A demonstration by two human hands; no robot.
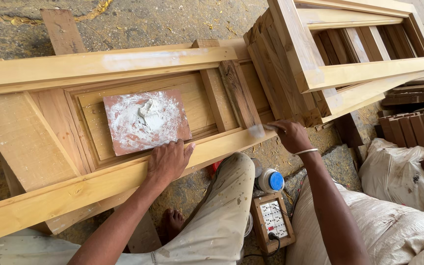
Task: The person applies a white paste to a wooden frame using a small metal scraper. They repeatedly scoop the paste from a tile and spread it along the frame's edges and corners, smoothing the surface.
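Note:
A long wooden door frame (99,181) lies across in front of me. My left hand (168,161) rests flat on its near rail, just below a reddish board (145,120) smeared with white putty that lies on the door's panel. My right hand (290,136) pinches a small flat scraper blade (257,130) and presses it against the near rail's right end. A silver bangle circles my right wrist. My knee in putty-stained trousers sits under the rail.
A second wooden frame (364,71) leans at the upper right. White sacks (398,172) lie at the right. A socket board (273,221) and a blue-lidded tin (271,180) sit on the floor. Stacked timber pieces (418,127) are at the far right.

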